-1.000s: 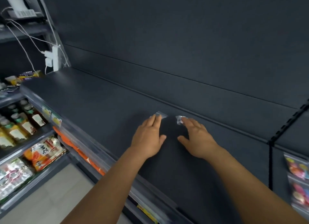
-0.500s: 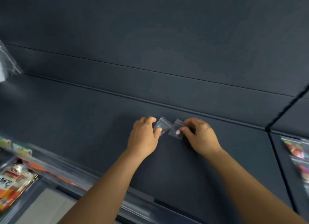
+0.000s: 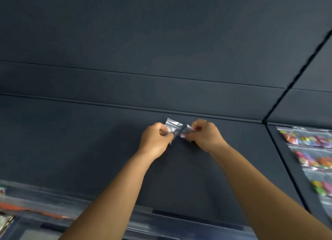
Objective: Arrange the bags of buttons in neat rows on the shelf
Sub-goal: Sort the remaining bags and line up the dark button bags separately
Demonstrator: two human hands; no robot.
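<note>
Both hands have curled since the earlier frame: left hand (image 3: pixel 156 139) pinches a bag (image 3: pixel 172 126), right hand (image 3: pixel 206 134) another bag (image 3: pixel 186 131), at frame centre above the shelf (image 3: pixel 89 141), likely for placing in rows.

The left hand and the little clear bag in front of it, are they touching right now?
Touching. In the head view the left hand has its fingers curled round the lower edge of the clear bag, pinching it.
</note>
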